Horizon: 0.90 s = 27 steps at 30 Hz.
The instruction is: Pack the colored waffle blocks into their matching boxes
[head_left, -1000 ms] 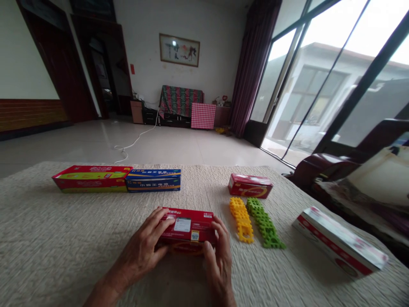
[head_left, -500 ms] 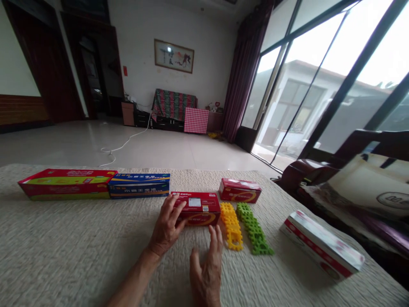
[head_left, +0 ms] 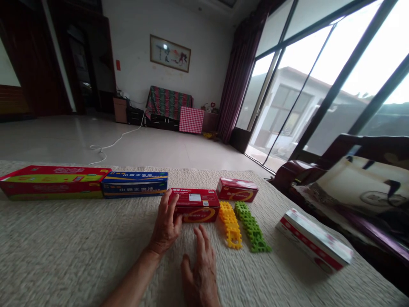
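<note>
A red cardboard box point(head_left: 194, 204) with a white label on top lies before me. My left hand point(head_left: 166, 226) is at its left end, fingers against the upper left corner and thumb by the front face. My right hand point(head_left: 201, 264) is in front of the box, apart from it, fingers stretched out and holding nothing. Right of the box lie a yellow strip of interlocking plastic pieces point(head_left: 230, 226) and a green strip point(head_left: 252, 228). Behind the strips sits a second red box point(head_left: 238, 190).
To the left, a long red and green box point(head_left: 57, 183) meets a blue box point(head_left: 136, 185) end to end. A white and red box point(head_left: 315, 241) lies at the right. Everything rests on a beige textured cloth point(head_left: 79, 247). A dark wooden seat with a bag point(head_left: 361, 179) stands beyond.
The view has turned slightly right. My right hand has drawn a little left, and the left-hand fingers have shifted toward the box's left edge.
</note>
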Available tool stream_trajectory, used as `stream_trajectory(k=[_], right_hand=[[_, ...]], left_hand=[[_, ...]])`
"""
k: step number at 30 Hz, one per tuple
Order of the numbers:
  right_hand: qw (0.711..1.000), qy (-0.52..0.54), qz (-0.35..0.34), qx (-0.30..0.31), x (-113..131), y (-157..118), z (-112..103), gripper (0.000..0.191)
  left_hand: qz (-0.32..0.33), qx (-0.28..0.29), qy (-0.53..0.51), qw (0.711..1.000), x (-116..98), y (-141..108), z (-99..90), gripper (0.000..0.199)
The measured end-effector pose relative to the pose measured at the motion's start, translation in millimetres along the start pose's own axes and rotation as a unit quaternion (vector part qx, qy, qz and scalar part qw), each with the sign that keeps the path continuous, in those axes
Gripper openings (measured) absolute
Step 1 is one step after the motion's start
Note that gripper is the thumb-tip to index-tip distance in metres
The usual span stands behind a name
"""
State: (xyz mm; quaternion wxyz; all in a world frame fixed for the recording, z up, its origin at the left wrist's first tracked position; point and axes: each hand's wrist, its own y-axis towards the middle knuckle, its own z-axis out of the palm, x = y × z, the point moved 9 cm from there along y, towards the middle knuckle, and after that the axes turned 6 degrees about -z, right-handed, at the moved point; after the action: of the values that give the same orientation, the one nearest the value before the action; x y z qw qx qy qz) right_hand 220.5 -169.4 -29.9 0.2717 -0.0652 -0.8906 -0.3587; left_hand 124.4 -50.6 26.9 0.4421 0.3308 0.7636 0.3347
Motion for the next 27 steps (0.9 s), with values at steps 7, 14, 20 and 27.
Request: stream_trajectory(k=[7, 14, 20, 27], right_hand=[[0.989, -0.100, -0.032, -0.100, 7, 48, -11, 0.083], [0.982, -0.172, -0.046, -0.066, -3, 79, 14, 0.076], [0.975, -0.201, -0.035, -0.083, -15, 100, 20, 0.061], [0.974, -0.196, -0.045, -0.108, -21, 131, 35, 0.054]], left_hand=[[-0.114, -0.044, -0.014, 0.992, 35, -3, 0.9, 0.075], [-0.149, -0.002, -0.052, 0.987, 51, -8, 16.6, 0.062], [-0.165, -0.037, -0.044, 0.985, 57, -10, 14.0, 0.065], [-0.160, -0.040, -0.030, 0.986, 63, -14, 19.8, 0.059]])
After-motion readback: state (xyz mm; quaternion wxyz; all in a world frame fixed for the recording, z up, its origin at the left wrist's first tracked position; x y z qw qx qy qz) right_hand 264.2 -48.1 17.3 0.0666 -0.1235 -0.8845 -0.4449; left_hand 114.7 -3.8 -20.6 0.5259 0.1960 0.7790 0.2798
